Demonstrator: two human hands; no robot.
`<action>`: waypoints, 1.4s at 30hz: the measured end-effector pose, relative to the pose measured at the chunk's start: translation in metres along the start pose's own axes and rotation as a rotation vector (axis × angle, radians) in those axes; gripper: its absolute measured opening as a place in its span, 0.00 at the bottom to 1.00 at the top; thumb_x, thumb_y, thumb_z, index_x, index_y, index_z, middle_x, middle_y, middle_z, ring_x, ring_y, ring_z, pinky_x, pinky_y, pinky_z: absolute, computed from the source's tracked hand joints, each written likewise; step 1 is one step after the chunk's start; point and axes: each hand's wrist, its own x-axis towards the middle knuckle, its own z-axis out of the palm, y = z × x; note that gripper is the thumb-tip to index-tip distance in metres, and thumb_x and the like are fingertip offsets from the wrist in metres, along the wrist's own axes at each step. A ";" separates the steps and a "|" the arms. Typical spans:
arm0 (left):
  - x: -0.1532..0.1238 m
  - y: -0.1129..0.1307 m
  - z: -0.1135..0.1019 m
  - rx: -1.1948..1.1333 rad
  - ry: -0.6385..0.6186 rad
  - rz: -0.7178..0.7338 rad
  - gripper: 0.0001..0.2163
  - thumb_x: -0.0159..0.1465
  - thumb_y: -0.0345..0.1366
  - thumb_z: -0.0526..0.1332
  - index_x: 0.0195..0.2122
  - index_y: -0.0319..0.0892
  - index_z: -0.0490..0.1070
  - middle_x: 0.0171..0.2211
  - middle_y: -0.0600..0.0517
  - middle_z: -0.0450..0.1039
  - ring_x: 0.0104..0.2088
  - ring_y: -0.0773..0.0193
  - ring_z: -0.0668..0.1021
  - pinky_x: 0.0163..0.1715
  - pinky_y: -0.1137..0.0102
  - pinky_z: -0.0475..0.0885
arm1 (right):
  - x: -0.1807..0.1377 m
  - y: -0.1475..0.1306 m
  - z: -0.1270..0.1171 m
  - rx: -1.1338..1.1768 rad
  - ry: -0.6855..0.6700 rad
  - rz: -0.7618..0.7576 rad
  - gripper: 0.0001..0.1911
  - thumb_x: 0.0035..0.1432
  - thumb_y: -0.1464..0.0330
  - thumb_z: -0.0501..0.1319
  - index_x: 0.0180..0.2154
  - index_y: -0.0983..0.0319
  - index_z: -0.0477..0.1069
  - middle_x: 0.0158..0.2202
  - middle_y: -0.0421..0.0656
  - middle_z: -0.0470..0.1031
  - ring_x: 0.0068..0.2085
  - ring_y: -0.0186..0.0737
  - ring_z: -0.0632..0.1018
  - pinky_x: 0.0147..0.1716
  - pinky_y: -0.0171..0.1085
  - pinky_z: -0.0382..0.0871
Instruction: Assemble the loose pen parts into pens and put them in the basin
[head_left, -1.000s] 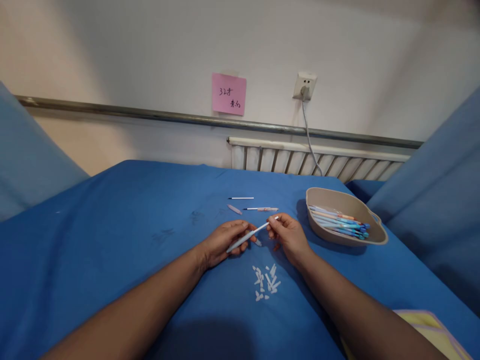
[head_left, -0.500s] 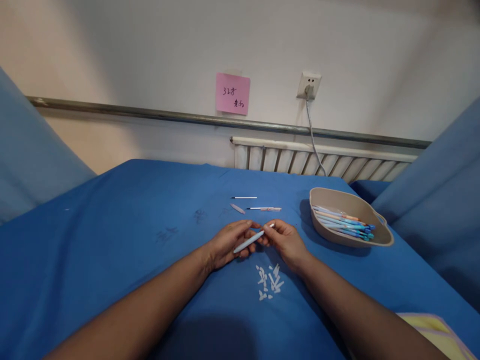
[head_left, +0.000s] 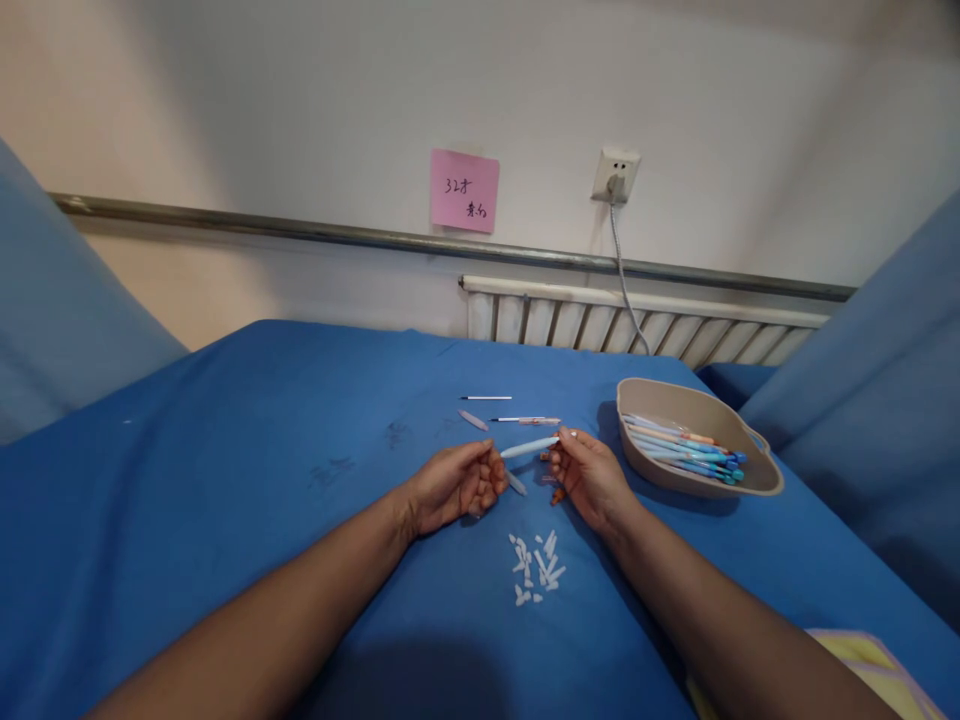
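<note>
A light-blue pen barrel (head_left: 529,447) spans the gap between my hands. My right hand (head_left: 592,475) pinches its right end, where a bit of orange shows. My left hand (head_left: 459,478) is closed with curled fingers at the left tip of the barrel. Below the barrel, a greyish pen part (head_left: 516,483) lies partly behind my left fingers. A small orange piece (head_left: 557,495) is on the cloth beside my right fingers. Farther back lie a thin ink refill (head_left: 486,398), a pale pinkish barrel (head_left: 473,420) and another refill with a patterned part (head_left: 540,421). Several small white pieces (head_left: 538,570) are piled nearer me.
A beige basket (head_left: 701,392) holding several pens stands at the right on the blue cloth (head_left: 262,420). A yellow cloth (head_left: 862,665) lies at the lower right. Behind are a radiator (head_left: 592,318), a metal rail (head_left: 315,232), a plugged-in cable (head_left: 621,260) and a pink note (head_left: 464,190).
My hands have moved slightly apart. The barrel, before slanting across my left fingers, is now nearly level between both hands, and the greyish part and orange pieces below have come into view.
</note>
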 end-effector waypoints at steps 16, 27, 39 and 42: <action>0.000 -0.004 0.008 0.334 0.207 0.275 0.12 0.55 0.40 0.64 0.33 0.37 0.67 0.23 0.55 0.70 0.15 0.76 0.65 0.13 0.80 0.56 | -0.011 0.002 0.010 -0.472 0.039 -0.111 0.21 0.45 0.53 0.65 0.33 0.63 0.72 0.21 0.38 0.69 0.21 0.32 0.67 0.10 0.27 0.56; -0.003 0.000 0.019 0.423 0.468 0.577 0.12 0.48 0.37 0.68 0.31 0.37 0.72 0.21 0.56 0.70 0.19 0.73 0.70 0.20 0.77 0.65 | -0.012 0.008 0.009 -0.491 -0.118 0.006 0.25 0.51 0.49 0.58 0.31 0.67 0.74 0.23 0.44 0.72 0.21 0.30 0.69 0.15 0.27 0.55; -0.006 0.003 0.019 0.467 0.427 0.572 0.11 0.50 0.38 0.67 0.29 0.36 0.71 0.21 0.54 0.71 0.18 0.73 0.69 0.20 0.76 0.66 | -0.014 0.014 0.009 -0.552 -0.202 0.008 0.26 0.54 0.48 0.55 0.28 0.65 0.73 0.22 0.43 0.71 0.20 0.30 0.68 0.15 0.28 0.55; -0.005 0.003 0.018 0.478 0.431 0.564 0.11 0.50 0.39 0.67 0.29 0.36 0.70 0.21 0.54 0.71 0.18 0.73 0.69 0.20 0.76 0.65 | -0.014 0.014 0.010 -0.562 -0.205 0.008 0.27 0.54 0.48 0.54 0.27 0.65 0.72 0.21 0.42 0.71 0.19 0.30 0.68 0.14 0.28 0.55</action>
